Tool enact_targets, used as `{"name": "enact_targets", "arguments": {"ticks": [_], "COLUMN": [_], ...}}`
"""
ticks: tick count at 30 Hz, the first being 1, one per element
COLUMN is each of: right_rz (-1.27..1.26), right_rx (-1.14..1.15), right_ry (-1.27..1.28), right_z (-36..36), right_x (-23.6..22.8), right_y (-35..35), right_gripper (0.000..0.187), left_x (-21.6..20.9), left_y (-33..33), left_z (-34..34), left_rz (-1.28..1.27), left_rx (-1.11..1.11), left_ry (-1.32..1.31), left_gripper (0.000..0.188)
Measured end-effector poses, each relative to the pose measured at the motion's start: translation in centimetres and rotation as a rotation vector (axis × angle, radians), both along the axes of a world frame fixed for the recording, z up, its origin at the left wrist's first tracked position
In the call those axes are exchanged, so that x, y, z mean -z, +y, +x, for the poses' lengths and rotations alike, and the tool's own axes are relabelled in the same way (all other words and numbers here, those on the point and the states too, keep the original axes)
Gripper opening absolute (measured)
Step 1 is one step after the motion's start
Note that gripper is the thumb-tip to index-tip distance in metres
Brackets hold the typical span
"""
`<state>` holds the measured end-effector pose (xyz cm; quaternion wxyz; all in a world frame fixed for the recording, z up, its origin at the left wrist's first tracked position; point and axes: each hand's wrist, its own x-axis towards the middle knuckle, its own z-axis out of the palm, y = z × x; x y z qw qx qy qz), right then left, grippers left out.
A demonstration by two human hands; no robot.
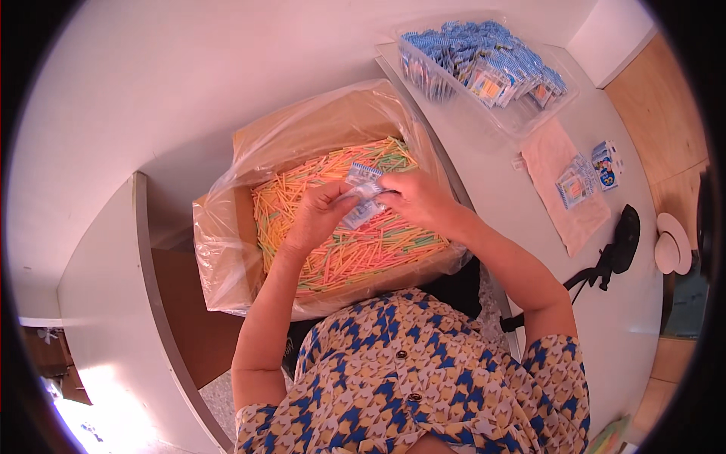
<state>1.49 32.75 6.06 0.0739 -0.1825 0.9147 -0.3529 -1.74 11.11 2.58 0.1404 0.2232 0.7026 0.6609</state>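
The left hand [318,216] has its fingers curled and pinches the lower edge of a small clear packet [363,198] with blue print. The right hand [420,198] closes on the same packet from the other side, with the thumb and fingers pressed together on its upper right edge. So the packet is held between both hands, in the air just above a big mass of thin sticks [340,227] in orange, yellow, green and pink colours. These sticks fill a cardboard box [246,140] that is lined with a clear plastic bag [219,257], and the bag hangs over the sides of the box. The box stands in front of the person, between a white table [628,303] on the right and a grey surface [106,287] on the left. On the table, far from the hands, there is a clear tray [529,113] full of filled packets [484,60] with blue print. Near it lies a pink cloth [563,189] with some more packets [586,178] on and beside it. A black tool [616,253] and a white round thing [673,242] lie at the right edge of the table.
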Motion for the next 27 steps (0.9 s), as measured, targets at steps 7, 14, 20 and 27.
{"name": "enact_targets", "arguments": {"ticks": [7,14,20,27], "right_rz": [0.235,0.807,0.664,0.597], "right_rx": [-0.221,-0.379,-0.463,-0.655], "right_ry": [0.101,0.326,0.232,0.445], "right_z": [1.0,2.6,1.9,2.0], "right_x": [1.0,4.9,1.4,4.4], "right_y": [0.0,-0.2,-4.7,-11.1], "right_gripper": [0.017,0.015,0.016,0.03], "left_x": [3.2,4.3,5.1,5.5], "left_y": [-4.6,-6.1,-6.3,-6.8], "left_z": [-1.7,-2.2,-3.3,-4.5], "left_rz": [-0.043,0.245,0.193,0.352], "left_rx": [-0.1,-0.321,-0.43,-0.553], "left_ry": [-0.056,-0.131,-0.052,-0.047], "left_gripper": [0.018,0.016,0.014,0.01]}}
